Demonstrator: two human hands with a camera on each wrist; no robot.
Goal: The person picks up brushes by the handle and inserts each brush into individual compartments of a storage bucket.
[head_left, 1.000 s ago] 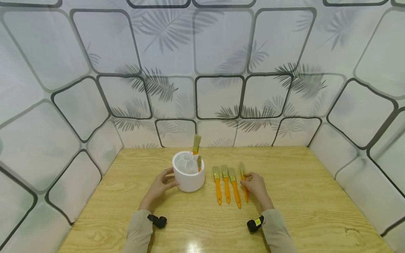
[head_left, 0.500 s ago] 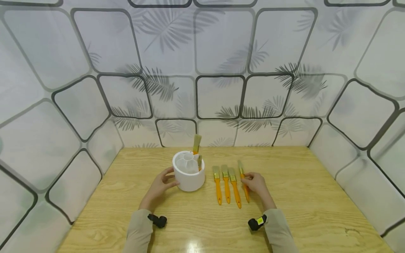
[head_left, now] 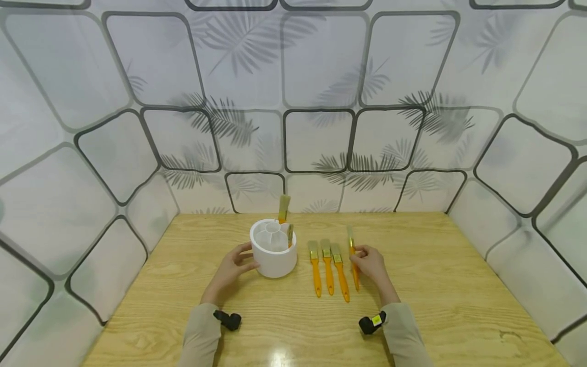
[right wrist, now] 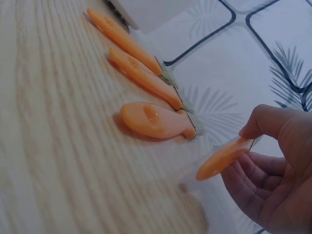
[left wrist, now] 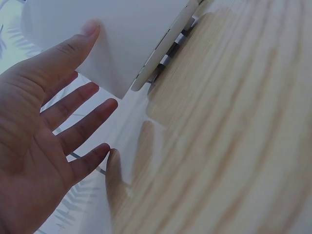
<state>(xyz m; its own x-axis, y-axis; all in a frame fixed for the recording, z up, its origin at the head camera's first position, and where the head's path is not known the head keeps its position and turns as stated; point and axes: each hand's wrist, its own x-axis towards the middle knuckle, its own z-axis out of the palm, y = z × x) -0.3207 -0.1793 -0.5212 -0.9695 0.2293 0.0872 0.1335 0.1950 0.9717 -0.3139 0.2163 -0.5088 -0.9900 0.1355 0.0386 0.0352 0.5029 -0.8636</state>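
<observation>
Wooden table (head_left: pixel 458 285), paintbrush (right wrist: pixel 219 162) pinched between right fingers (right wrist: pixel 246 195), spread left fingers (left wrist: pixel 90 127) touching white holder (head_left: pixel 277 264)

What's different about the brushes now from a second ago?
The right hand has lifted the pinched brush a little; both sit slightly higher in the head view. Nothing was let go. The left hand at the white holder, the two brushes inside it and the three brushes lying on the table look the same.

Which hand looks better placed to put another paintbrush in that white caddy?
Probably the right hand: it pinches one paintbrush, beside three other paintbrushes on the table. The left hand touches the white caddy and holds no brush, so it seems better suited to steadying.
</observation>
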